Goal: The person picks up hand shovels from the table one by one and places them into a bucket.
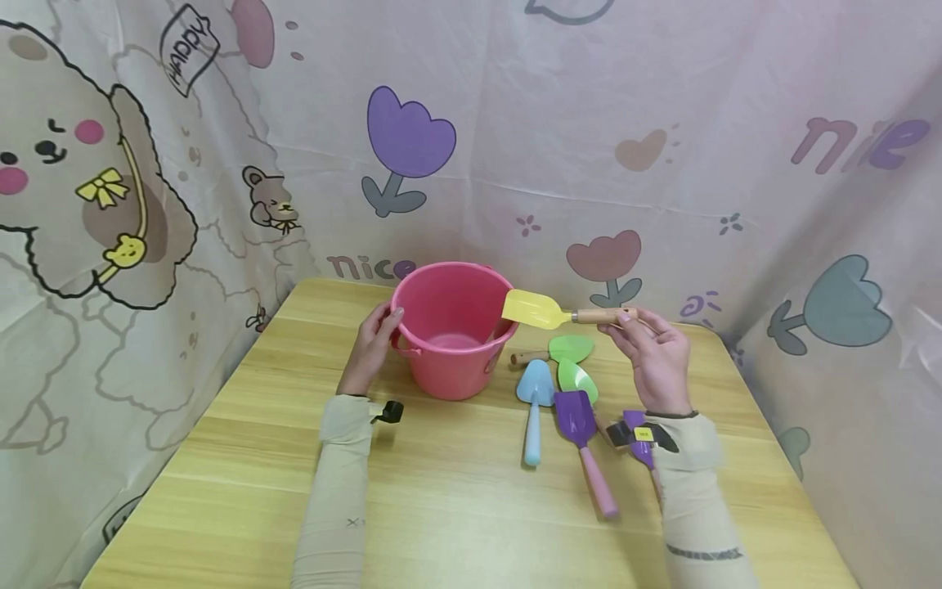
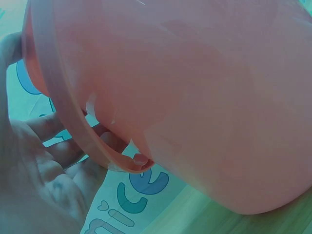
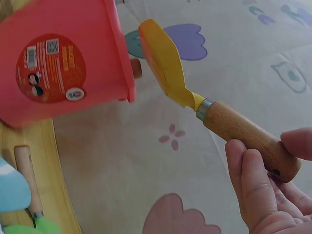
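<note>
A pink bucket (image 1: 452, 368) stands upright on the table, with a round label on its side in the right wrist view. My left hand (image 1: 373, 343) grips its left rim, thumb over the edge and the other fingers outside, beside the side handle (image 2: 114, 161). In my right hand (image 1: 658, 360) is a small yellow shovel (image 3: 165, 63), pinched near the end of its wooden handle. The yellow blade is raised at the bucket's right rim, pointing left. A wooden handle end (image 3: 136, 68) pokes slightly past the bucket's rim in the right wrist view.
Right of the bucket lie a blue trowel (image 1: 535, 388), a green trowel (image 1: 572, 349), another green trowel (image 1: 578, 380) and a purple shovel (image 1: 576, 417). A second purple shovel (image 1: 637, 425) is partly hidden under my right wrist. A printed curtain (image 1: 500, 147) hangs behind the wooden table (image 1: 441, 507).
</note>
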The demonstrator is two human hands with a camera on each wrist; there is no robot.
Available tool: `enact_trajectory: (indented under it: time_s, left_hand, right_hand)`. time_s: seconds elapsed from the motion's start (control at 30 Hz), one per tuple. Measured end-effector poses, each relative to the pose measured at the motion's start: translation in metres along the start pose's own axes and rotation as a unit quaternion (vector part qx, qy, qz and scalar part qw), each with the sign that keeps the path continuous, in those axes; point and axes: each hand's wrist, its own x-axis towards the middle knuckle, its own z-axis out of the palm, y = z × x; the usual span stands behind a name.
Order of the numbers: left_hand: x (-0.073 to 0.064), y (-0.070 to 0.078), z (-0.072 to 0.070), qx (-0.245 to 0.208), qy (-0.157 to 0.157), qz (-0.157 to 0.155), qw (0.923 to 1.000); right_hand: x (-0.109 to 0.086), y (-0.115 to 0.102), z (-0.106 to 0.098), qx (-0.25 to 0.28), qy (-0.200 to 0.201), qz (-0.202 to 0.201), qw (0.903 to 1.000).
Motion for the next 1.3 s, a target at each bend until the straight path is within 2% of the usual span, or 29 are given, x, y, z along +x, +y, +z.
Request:
enact_trajectory:
  time_s: [0.17,0.37,0.57,0.93,1.3]
  left_hand:
    - [0.001,-0.007,0.001,0.007,0.008,0.009,0.9999]
    - [0.001,-0.006,0.001,0.013,0.012,0.015,0.9997]
    - [0.001,-0.006,0.0,0.012,0.013,0.014,0.9997]
    - [0.002,-0.004,0.0,0.008,-0.001,-0.009,0.9999]
    - [0.002,-0.008,-0.001,0.003,0.006,0.011,0.9999]
  right_hand:
    - [0.001,0.007,0.01,-0.016,-0.015,0.005,0.9997]
    - [0.002,0.013,0.021,-0.035,-0.034,0.011,0.9988]
    - [0.003,0.019,0.03,-0.032,-0.042,0.018,0.9985]
    - [0.005,0.031,0.042,-0.058,-0.056,0.018,0.9966]
    - [0.008,0.039,0.053,-0.087,-0.079,0.017,0.993]
